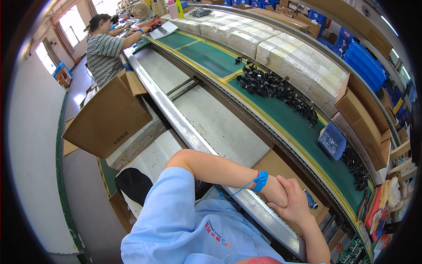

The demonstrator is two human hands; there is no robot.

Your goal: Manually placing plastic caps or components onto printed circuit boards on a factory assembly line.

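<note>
While our right hand (pixel 299 204) curls closed around our left wrist (pixel 273 190), lower right, we should keep the blue wristband (pixel 260 181) snug; our left fingers' state we can't tell.

A bright-blue band of soft-looking material (pixel 260 181) is encircling the left forearm (pixel 220 168) just above the left wrist (pixel 274 192), which the right hand (pixel 292 201) is clasping. A thin blue cord (pixel 239 192) is trailing from the band toward the body. A small dark-blue, rounded object with pale markings (pixel 311 199) is lying just beyond the right hand, its kind being unclear at this size.
</note>
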